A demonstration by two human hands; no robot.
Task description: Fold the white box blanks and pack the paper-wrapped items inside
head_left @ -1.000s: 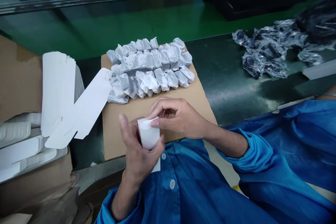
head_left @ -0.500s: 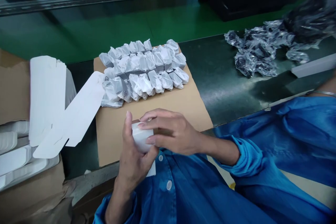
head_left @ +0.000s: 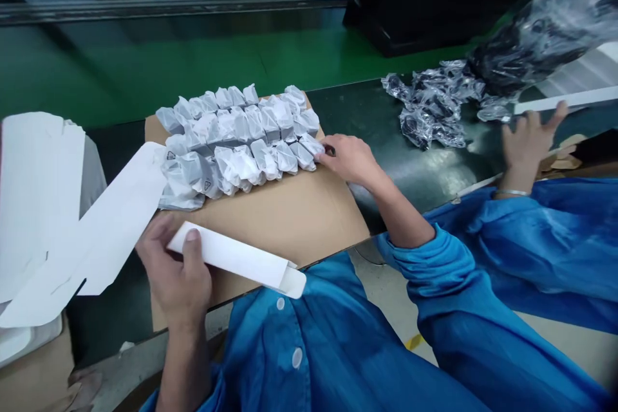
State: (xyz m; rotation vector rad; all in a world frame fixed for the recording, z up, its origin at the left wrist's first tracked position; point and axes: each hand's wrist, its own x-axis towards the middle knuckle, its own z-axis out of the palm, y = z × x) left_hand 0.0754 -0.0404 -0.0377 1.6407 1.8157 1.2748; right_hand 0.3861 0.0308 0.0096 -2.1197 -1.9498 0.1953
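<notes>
My left hand [head_left: 176,270] is closed round one end of a long, narrow white carton [head_left: 236,256]. The carton lies slanted over the front of a cardboard sheet [head_left: 284,219], and its end flap [head_left: 292,283] stands open toward my body. At the right end of several rows of small plastic-wrapped items [head_left: 241,135], my right hand [head_left: 348,158] has thumb and fingers closed on the nearest wrapped item [head_left: 311,145]. That item still sits in its row. What the wrapping contains cannot be made out.
Flat white carton blanks [head_left: 41,187] are stacked at the left, one slanting to the wrapped rows. Clear-bagged black parts [head_left: 429,103] lie on the dark green bench [head_left: 357,109] at right. A co-worker's hand [head_left: 528,141] is open near a white tray [head_left: 564,100].
My right hand has left the carton and reached right to the wrapped items. My left hand has moved left and tilted the carton lengthwise. The co-worker's hand has come into view.
</notes>
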